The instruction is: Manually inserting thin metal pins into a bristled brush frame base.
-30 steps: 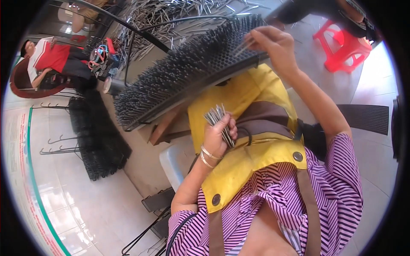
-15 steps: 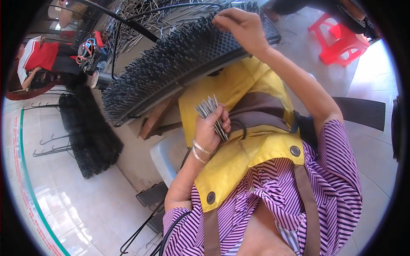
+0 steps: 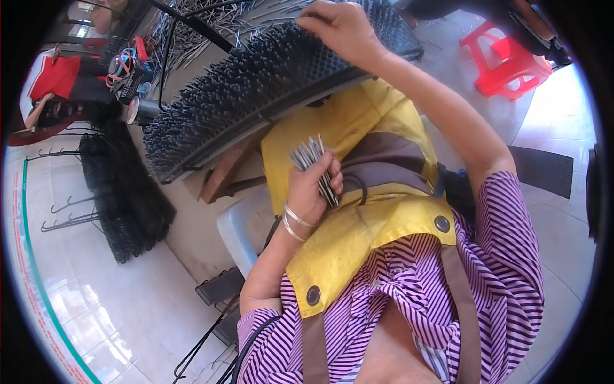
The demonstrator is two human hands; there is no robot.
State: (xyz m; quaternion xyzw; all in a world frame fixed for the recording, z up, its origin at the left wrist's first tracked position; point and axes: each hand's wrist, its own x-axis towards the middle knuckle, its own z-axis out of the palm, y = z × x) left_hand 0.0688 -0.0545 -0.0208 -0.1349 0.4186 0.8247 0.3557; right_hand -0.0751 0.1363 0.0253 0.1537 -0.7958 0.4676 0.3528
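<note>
My left hand is closed round a bundle of thin grey metal rods, held upright in front of the yellow apron. Across from it lies a long black perforated rack, packed with dark upright rods. Holes without rods show towards its right end. Over the rack's far right part, my right hand has thumb and fingers pinched together. Whatever sits between those fingertips is too small or hidden to make out.
Loose rods lie scattered behind the rack. A metal can stands by its left end, near a wooden leg. Racks of black bristly pieces are at left. A red stool stands right; a person in red sits far left.
My right hand has moved left along the rack, still pinched. My left hand keeps its hold on the rods. The whole view has shifted slightly.
</note>
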